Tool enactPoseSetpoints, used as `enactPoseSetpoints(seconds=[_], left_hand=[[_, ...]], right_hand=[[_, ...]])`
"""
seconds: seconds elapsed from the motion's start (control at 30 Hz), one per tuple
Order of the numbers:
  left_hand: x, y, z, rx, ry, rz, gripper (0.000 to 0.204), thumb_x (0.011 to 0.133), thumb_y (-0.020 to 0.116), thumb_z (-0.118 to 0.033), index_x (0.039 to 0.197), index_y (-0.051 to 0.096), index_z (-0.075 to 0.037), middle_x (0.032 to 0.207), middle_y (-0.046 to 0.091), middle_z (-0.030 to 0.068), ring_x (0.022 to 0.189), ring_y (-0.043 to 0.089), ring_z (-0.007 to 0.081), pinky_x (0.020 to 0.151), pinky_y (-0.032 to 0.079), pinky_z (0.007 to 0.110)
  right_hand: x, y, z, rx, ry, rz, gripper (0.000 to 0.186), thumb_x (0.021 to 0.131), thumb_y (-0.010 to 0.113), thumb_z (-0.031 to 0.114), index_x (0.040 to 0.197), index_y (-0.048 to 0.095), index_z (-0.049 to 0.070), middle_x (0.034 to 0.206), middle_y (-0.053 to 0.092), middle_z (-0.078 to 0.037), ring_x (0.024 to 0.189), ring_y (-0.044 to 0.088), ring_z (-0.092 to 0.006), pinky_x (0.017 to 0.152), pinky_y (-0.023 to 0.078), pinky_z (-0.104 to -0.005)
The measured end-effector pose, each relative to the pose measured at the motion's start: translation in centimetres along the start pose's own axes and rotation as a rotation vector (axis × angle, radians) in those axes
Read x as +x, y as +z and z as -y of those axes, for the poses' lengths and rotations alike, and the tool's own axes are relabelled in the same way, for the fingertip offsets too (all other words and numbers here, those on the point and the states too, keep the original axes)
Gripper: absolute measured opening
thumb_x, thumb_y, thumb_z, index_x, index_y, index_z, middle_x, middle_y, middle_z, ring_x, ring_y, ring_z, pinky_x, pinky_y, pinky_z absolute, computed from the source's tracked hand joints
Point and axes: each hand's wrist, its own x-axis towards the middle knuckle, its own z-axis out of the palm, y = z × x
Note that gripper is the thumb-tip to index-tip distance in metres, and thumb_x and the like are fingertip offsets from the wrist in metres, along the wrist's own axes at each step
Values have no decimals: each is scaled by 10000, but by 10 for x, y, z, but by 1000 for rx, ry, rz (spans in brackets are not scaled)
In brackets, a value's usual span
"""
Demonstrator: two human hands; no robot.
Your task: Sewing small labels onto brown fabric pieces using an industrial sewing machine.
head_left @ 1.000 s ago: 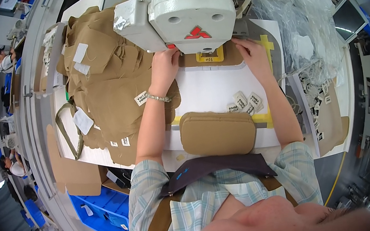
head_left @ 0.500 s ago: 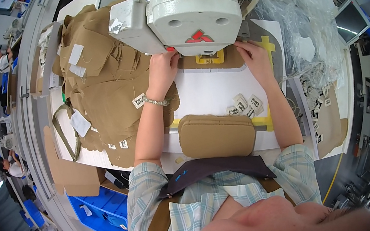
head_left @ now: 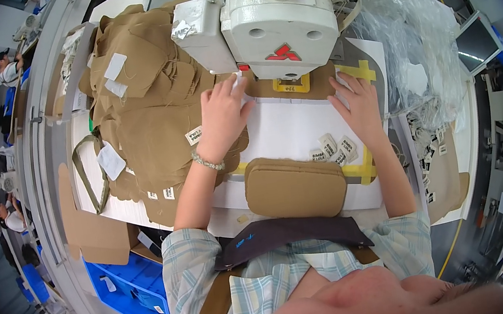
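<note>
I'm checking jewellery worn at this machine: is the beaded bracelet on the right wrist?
No, the beaded bracelet circles the wrist of the left hand, while the right hand has a bare wrist.

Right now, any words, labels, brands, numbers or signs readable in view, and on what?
I don't copy wording or brands; locations only:
White loose labels: dark lettering.
White tag on the brown fabric pile: dark lettering.
Yellow plate: small dark number.
White machine head: red emblem.
Dark band: blue marking, too small.
Heaped labels at right: too small.
</note>
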Motion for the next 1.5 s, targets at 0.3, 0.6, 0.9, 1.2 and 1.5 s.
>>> enactPoseSetpoints(seconds=[0.3,0.6,0.9,1.2,1.5], left_hand=[[-16,28,-10,92,36,26,621,883,654,-402,1384,505,-67,1474,458,121,1368,417,263,1091,294,537],[-16,29,-10,72,36,-12,619,881,652,-408,1380,513,-68,1448,493,131,1355,440,278,1120,272,506],[-20,32,-10,94,46,-44,621,889,645,-403,1395,500,-74,1454,490,124,1366,433,271,1131,246,520],[-18,34,-12,70,144,-32,556,892,659,-315,1383,516,-98,1438,512,82,1365,443,204,1145,225,518],[-18,33,-14,84,123,-10,536,895,655,-307,1370,530,-93,1432,520,86,1355,455,203,1141,236,502]], right_hand=[[-21,16,9,-174,-23,27,511,854,689,339,1284,597,80,1368,569,-11,1140,522,-193,905,325,-397],[-21,15,10,-172,5,11,517,845,697,344,1287,600,96,1368,576,4,1110,531,-169,866,327,-379],[-23,12,10,-120,8,24,508,834,706,325,1280,608,104,1355,585,8,1092,531,-164,864,308,-375],[-23,5,15,-97,1,48,406,857,692,281,1224,652,112,1277,650,-6,1090,550,-181,881,293,-388],[-24,4,13,-109,-7,28,385,845,704,296,1183,670,114,1247,664,9,1073,551,-151,862,288,-393]])
